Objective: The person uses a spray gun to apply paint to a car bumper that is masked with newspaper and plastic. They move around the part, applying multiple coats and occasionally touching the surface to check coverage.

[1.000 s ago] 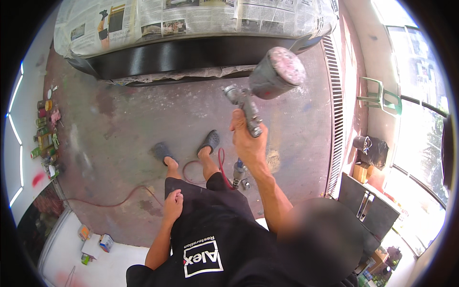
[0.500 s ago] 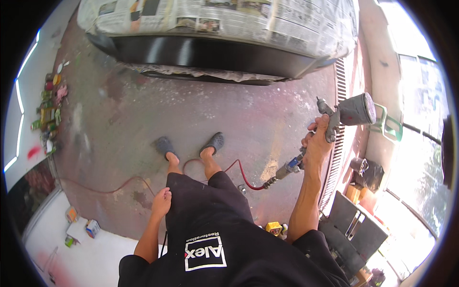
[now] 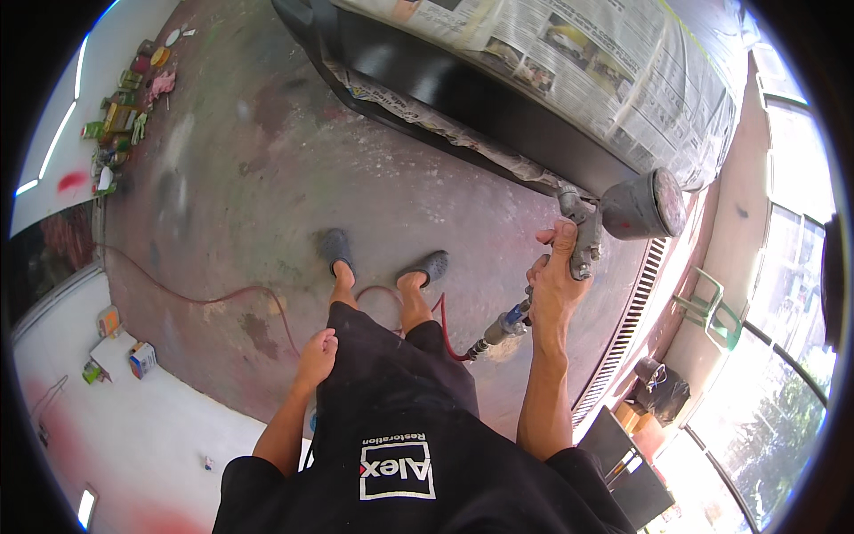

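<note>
Above the floor (image 3: 382, 196), my right hand (image 3: 557, 285) grips the spray gun (image 3: 587, 238), best squared to the bumper (image 3: 454, 87), left hand (image 3: 317, 358) loosely clenched.

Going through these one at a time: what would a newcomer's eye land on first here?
Probably the spray gun with its dark cup, right of centre, in the person's right grip. Next, the glossy black panel slanting across the upper part of the view, with newspaper covering the surface above it. Then the red hose, winding over the stained floor at left.
</note>
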`<state>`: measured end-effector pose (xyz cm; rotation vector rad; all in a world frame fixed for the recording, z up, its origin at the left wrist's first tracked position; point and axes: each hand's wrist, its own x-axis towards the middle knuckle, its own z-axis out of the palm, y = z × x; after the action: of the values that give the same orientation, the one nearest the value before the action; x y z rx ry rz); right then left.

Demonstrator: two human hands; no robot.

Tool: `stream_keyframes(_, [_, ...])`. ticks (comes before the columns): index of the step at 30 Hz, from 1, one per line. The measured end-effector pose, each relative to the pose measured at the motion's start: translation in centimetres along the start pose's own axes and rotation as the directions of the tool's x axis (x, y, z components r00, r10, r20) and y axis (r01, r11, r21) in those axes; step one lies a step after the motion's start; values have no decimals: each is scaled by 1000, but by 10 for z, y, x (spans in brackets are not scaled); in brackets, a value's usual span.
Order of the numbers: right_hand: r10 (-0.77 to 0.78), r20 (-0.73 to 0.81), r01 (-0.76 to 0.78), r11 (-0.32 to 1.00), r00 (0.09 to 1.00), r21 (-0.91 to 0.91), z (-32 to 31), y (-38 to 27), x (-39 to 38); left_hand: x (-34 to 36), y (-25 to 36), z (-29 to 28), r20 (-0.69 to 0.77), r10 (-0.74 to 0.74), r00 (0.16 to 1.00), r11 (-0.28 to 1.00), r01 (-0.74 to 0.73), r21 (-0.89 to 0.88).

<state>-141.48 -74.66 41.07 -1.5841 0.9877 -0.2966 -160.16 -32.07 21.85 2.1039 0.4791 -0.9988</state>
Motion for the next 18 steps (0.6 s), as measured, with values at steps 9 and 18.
stream_keyframes(9, [39,29,-40,999,999,16,127,-30,-14,16,-95,-68,-55,-117,992,986,109,-123])
stream_keyframes(18, [-12,251,8,1000,968,21,312,-76,-26,18,-183,-141,-130,-86,988,983,63,-171])
